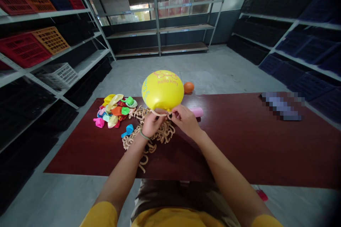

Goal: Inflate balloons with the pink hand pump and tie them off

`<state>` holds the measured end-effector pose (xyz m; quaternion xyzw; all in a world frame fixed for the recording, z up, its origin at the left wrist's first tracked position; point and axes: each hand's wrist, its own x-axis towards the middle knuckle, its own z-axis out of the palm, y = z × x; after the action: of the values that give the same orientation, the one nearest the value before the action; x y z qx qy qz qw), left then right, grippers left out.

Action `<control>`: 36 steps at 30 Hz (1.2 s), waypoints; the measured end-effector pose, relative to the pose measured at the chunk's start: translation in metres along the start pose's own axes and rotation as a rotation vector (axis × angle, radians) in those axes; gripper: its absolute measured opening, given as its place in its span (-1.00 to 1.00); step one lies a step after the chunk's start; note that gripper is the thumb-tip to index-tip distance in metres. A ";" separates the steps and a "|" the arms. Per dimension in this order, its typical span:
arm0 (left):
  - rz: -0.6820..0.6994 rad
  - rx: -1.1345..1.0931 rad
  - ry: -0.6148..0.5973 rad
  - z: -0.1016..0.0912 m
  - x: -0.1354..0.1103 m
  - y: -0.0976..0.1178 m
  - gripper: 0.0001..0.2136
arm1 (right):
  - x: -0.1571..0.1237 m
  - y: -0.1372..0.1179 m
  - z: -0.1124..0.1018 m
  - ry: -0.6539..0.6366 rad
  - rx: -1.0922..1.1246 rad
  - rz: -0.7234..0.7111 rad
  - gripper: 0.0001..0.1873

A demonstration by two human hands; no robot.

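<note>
Both forearms are stretched forward, converging over the glossy dark-red table (239, 142). A smooth beige strand (159, 114) is pinched between nearly closed fingertips of the left hand (153, 123) and right hand (185, 120), against the neck of the shiny, rounded yellow printed balloon (163, 90), held above curled beige strands (165, 134).

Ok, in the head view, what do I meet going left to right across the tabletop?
Pile of uninflated balloons, left hand, right hand, pixelated patch. The inflated yellow balloon overlaps both hands in the picture, so it is left out.
</note>
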<state>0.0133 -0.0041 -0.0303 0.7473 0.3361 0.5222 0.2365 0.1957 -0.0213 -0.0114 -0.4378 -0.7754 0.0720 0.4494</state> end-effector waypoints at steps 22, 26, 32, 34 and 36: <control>-0.234 0.032 0.079 0.005 0.028 -0.013 -0.83 | 0.005 0.032 -0.034 -0.143 -0.110 0.075 -0.80; -0.268 0.026 0.064 0.016 0.065 -0.016 -0.81 | 0.003 0.045 -0.041 -0.354 -0.247 0.151 -0.82; -0.363 -0.203 0.139 0.050 0.135 -0.036 -0.79 | -0.005 0.044 -0.037 -0.419 -0.271 0.156 -0.57; -0.374 -0.194 0.080 0.058 0.148 -0.039 -0.77 | -0.006 0.043 -0.036 -0.427 -0.294 0.131 -0.50; -0.384 -0.174 -0.015 0.062 0.152 -0.041 -0.73 | -0.007 0.043 -0.035 -0.433 -0.335 0.117 -0.45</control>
<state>0.0956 0.1369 0.0147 0.6501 0.4240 0.4891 0.3979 0.2503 -0.0104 -0.0174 -0.5246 -0.8277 0.0604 0.1898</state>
